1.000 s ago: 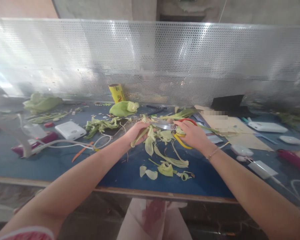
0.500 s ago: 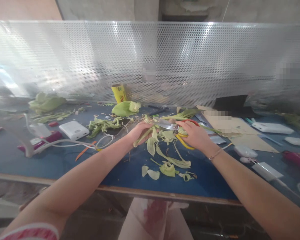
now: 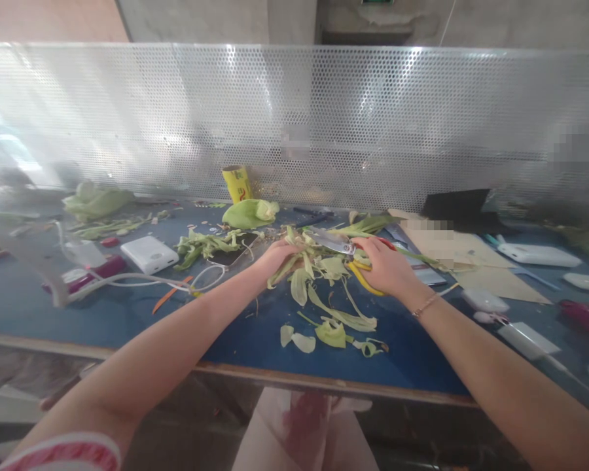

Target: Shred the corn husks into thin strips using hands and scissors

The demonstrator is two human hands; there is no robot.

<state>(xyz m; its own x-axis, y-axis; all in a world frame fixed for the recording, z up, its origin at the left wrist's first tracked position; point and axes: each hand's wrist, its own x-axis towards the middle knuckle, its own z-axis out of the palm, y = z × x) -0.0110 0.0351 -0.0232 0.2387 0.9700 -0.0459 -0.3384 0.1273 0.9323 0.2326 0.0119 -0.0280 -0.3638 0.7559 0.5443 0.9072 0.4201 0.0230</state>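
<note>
My right hand (image 3: pixel 387 265) is closed round the handles of a pair of scissors (image 3: pixel 362 278), one handle yellow and one red. Their metal blades point left, into a heap of pale green, wilted leaves (image 3: pixel 299 286). At the left side of that heap, my left hand (image 3: pixel 276 256) has its fingers closed on some of the leaves; the fingertips are partly hidden among them. Below the hands, loose leaf pieces (image 3: pixel 331 332) and long limp strips lie on the blue table (image 3: pixel 260 350). A whole leafy green head (image 3: pixel 249 214) lies beyond my left hand.
A yellow tube (image 3: pixel 237 184) stands by the perforated metal screen (image 3: pixel 186 118). To the left are a white power bank (image 3: pixel 150 254), cables and a trimmed leaf pile (image 3: pixel 206 246). Cardboard (image 3: pixel 422 241), white devices and a white cable lie to the right.
The whole view has shifted slightly. Both hands, the scissors and the leaves stay in almost the same places.
</note>
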